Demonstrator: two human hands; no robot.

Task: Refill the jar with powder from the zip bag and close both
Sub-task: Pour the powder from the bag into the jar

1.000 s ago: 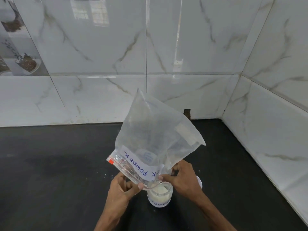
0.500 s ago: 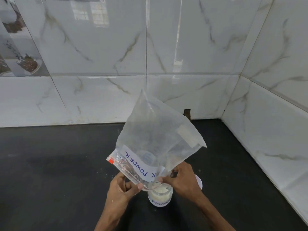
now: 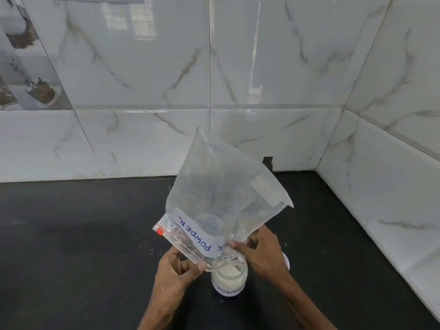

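Note:
A clear zip bag with a white "POWDER" label is held upside down, its open mouth over a small glass jar. The jar stands open on the black counter and holds white powder near its rim; it carries a "POWDER" label too. My left hand pinches the left end of the bag's zip edge. My right hand grips the right end of the mouth just above the jar. The bag looks almost empty, with a little powder clinging inside.
A white lid lies on the counter just right of the jar, mostly hidden behind my right wrist. The black counter runs to marble-tiled walls at the back and right, meeting in a corner. A few powder specks lie left of my hands.
The bag has tilted slightly and its top has sunk a little. Both hands and the jar stay in about the same place.

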